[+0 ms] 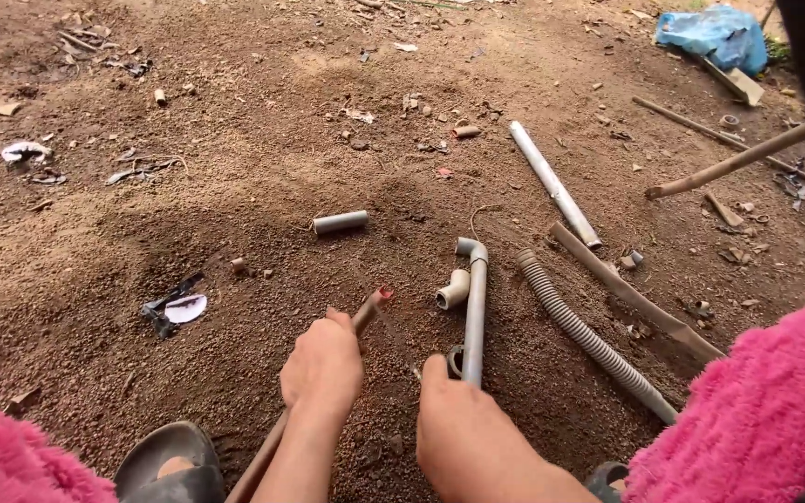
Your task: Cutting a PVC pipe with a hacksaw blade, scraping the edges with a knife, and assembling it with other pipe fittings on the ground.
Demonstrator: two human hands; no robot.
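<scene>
The thin brown pipe (365, 313) lies slanted on the dirt ground (235, 233), its reddish cut end poking out just past the fingers of the left hand (322, 365), which are wrapped fully around it. Its lower length runs back beneath that wrist toward the dark sandal (171, 459). Across the pipe's tip rests a narrow saw blade (397, 341), whose near end disappears into the right hand (463, 433); those fingers are curled shut (what exactly they grip of the blade is hidden from this angle). Just beyond the right fingertips lies a grey pipe with an elbow bend (474, 307), a loose grey elbow fitting (453, 290) beside it. Farther right sits a corrugated grey hose (589, 337). Well ahead of both hands lies a short grey pipe stub (340, 222).
</scene>
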